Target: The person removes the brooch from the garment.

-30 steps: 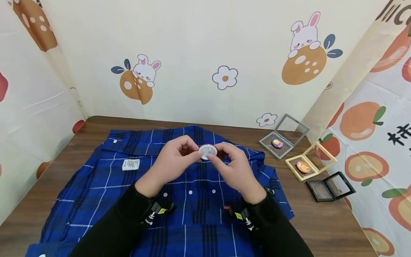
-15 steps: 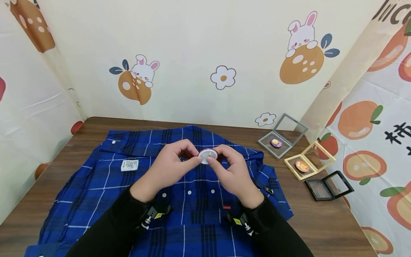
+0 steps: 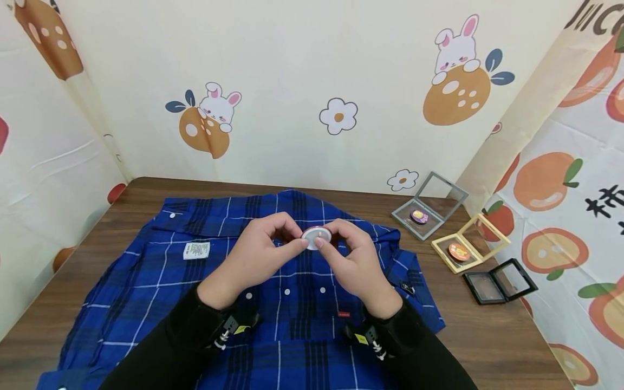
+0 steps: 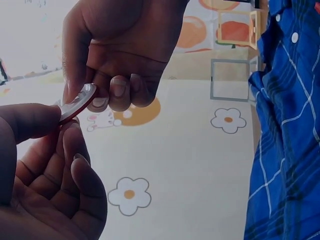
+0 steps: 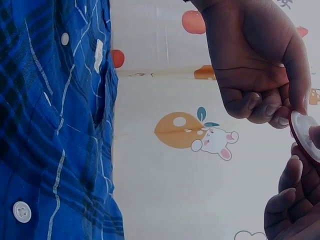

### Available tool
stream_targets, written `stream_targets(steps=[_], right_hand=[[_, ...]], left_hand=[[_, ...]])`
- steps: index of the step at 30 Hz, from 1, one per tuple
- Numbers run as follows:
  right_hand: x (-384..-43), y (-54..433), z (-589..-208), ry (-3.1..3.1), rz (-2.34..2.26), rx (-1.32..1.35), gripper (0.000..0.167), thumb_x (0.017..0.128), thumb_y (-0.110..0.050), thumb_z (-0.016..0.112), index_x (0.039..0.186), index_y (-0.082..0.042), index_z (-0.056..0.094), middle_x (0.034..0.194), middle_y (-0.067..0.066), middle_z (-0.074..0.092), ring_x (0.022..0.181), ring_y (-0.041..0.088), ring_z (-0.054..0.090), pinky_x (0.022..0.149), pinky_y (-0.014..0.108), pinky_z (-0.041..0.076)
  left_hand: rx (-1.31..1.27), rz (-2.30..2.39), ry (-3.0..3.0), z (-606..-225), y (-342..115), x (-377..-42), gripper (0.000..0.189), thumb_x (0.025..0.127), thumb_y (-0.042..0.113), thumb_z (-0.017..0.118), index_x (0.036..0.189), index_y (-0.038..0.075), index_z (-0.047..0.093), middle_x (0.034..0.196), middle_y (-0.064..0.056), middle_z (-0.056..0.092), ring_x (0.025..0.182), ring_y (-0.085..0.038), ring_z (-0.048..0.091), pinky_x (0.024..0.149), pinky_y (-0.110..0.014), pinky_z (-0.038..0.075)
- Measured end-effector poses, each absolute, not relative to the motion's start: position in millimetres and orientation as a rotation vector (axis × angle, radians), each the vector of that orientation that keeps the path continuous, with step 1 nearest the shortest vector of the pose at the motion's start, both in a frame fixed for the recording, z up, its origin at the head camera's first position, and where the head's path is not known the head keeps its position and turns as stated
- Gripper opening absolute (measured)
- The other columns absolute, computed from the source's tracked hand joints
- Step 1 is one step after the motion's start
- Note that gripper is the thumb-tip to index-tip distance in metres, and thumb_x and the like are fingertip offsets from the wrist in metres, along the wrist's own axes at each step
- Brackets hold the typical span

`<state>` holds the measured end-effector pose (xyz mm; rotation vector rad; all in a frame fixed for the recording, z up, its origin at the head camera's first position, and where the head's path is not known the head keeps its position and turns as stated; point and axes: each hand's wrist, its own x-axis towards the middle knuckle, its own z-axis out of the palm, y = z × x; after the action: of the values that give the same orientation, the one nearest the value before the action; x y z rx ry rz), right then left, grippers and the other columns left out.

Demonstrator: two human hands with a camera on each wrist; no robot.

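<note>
A round pin badge [image 3: 317,237] with a white back and a red rim is held above the shirt, its back turned up towards me. My left hand [image 3: 265,246] pinches its left edge between thumb and fingers. On the opposite edge my right hand [image 3: 358,257] pinches it the same way. The left wrist view shows the badge [image 4: 80,104] nearly edge-on; its front is hidden. Under both hands a blue plaid shirt [image 3: 161,292] lies spread, with white buttons and a white label [image 3: 196,250].
On the right of the wooden table [image 3: 502,346] stand three opened display cases: a grey one [image 3: 407,225] with a purple-and-yellow badge, a yellow one [image 3: 441,246] with an orange badge, and a black one [image 3: 487,290]. A printed backdrop [image 3: 273,65] encloses the table.
The head view has shifted slightly. Both hands stay on the badge with almost no movement.
</note>
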<state>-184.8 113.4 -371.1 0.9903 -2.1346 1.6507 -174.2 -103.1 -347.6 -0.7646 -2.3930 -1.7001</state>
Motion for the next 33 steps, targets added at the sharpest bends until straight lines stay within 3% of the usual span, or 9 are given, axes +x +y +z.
stream_targets(steps=[11, 33], right_hand=[[-182.2, 113.2, -372.4, -2.149, 1.663, 0.947, 0.009, 0.099, 0.001, 0.065, 0.104, -0.004, 0.07, 0.092, 0.003, 0.063, 0.076, 0.021, 0.053, 0.065, 0.03, 0.045], [-180.7, 110.4, -371.4, -2.18, 1.677, 0.901, 0.007, 0.099, -0.001, 0.065, 0.102, -0.005, 0.07, 0.092, 0.002, 0.064, 0.076, 0.021, 0.054, 0.066, 0.03, 0.046]], left_hand=[[-0.766, -1.677, -2.393, -346.6, -101.3, -172.2, 0.006, 0.096, 0.01, 0.074, 0.092, 0.014, 0.07, 0.091, 0.003, 0.069, 0.078, -0.018, 0.062, 0.072, -0.042, 0.056], [-0.757, -1.673, -2.397, -351.1, -103.2, -176.0, 0.006, 0.096, 0.01, 0.073, 0.093, 0.014, 0.07, 0.091, 0.002, 0.068, 0.078, -0.019, 0.062, 0.072, -0.043, 0.056]])
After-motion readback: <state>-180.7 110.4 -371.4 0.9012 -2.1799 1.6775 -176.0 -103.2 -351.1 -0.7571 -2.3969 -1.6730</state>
